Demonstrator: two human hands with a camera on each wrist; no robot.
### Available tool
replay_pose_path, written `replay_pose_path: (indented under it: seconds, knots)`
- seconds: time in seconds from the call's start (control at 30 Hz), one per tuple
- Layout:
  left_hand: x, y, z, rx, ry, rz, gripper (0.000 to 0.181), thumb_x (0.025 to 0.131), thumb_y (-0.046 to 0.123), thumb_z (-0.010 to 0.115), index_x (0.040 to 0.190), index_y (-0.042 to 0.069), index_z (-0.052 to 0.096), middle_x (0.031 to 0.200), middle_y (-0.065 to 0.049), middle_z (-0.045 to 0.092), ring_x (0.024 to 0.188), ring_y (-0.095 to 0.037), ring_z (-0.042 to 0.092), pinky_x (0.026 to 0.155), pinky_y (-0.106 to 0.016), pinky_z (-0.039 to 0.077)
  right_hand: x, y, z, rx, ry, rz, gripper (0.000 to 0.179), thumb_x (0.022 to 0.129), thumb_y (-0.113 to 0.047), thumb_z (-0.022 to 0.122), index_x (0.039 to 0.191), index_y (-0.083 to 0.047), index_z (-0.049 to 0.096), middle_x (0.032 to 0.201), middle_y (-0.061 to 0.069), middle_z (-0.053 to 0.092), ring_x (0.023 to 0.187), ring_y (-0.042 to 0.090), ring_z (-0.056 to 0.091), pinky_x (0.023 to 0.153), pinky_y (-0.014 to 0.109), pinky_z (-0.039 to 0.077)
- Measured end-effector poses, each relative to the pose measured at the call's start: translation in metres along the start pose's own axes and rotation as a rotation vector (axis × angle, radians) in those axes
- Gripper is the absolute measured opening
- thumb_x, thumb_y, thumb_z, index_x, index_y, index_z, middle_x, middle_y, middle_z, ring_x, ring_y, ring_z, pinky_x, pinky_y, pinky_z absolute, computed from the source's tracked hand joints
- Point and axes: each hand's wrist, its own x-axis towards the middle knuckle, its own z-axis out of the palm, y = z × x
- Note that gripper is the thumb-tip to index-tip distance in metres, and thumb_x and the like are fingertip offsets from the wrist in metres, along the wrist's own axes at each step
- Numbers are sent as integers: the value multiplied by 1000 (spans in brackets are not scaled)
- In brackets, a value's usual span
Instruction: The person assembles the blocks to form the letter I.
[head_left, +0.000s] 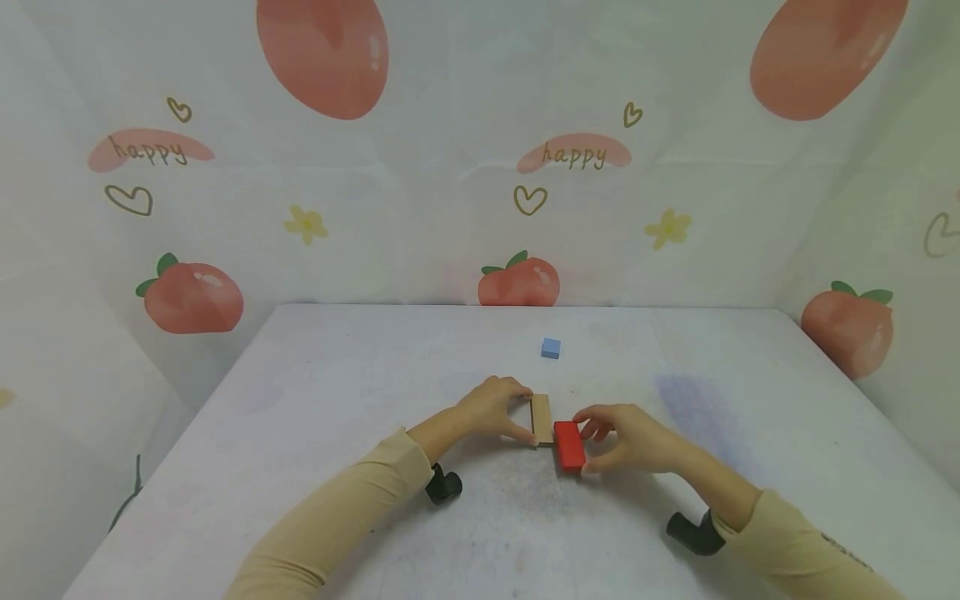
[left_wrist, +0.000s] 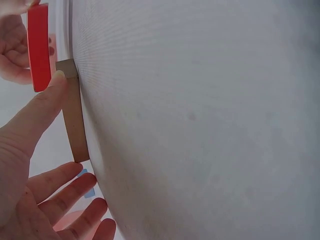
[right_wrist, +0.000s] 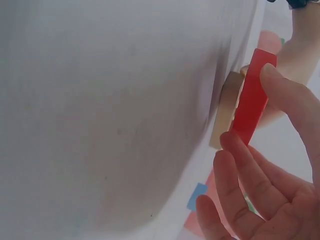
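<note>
Left hand (head_left: 495,407) on a wooden block (head_left: 542,420), right hand (head_left: 630,437) on a red block (head_left: 570,446)

The wooden block lies lengthwise, one end toward the person, on a white table (head_left: 375,358). A small blue block (head_left: 551,348) sits beyond its far end, well apart from it. Further beyond the wooden block hangs a white cloth (head_left: 450,83) printed with peaches, hearts, yellow flowers and the word "happy". To the right of the wooden block, a violet-blue stain (head_left: 697,408) marks the tabletop. The red block is just to the right of the wooden block and a little nearer the person; in the wrist views it appears raised higher off the table. Nothing stands between the two.

Whether the red block touches the wooden block is hard to make out. The right wrist view has the red block covering part of the wooden block and of the left hand behind it; the left wrist view cuts off the right hand, and there the left thumb overlaps the wooden block's near end.

The left hand pinches the wooden block by its ends, thumb at the near one, forefinger at the far one, the other fingers spread. The right hand pinches the red block likewise, thumb near, fingertips far, the remaining fingers loosely bent.
</note>
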Motion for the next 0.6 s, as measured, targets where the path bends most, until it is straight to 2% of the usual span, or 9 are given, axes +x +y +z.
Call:
replay_pose_path:
  seconds: [0.27, 0.6]
  knots:
    - [1, -1, 1, 6, -3, -2, 72, 68, 41, 81, 128, 9, 56, 126, -6, 60, 117, -24, 51, 101, -36, 43, -2, -6, 4, 4, -15, -47, 56, 70, -28, 80, 114, -2, 59, 92, 0, 70, 81, 10, 59, 72, 24, 48]
    - [2, -2, 2, 7, 8, 2, 71, 68, 42, 80, 127, 9, 57, 125, -6, 60, 117, -24, 51, 102, -37, 41, -5, -11, 9, 16, -46, -46, 55, 70, -28, 80, 114, -3, 59, 92, -1, 69, 81, 8, 57, 73, 24, 48]
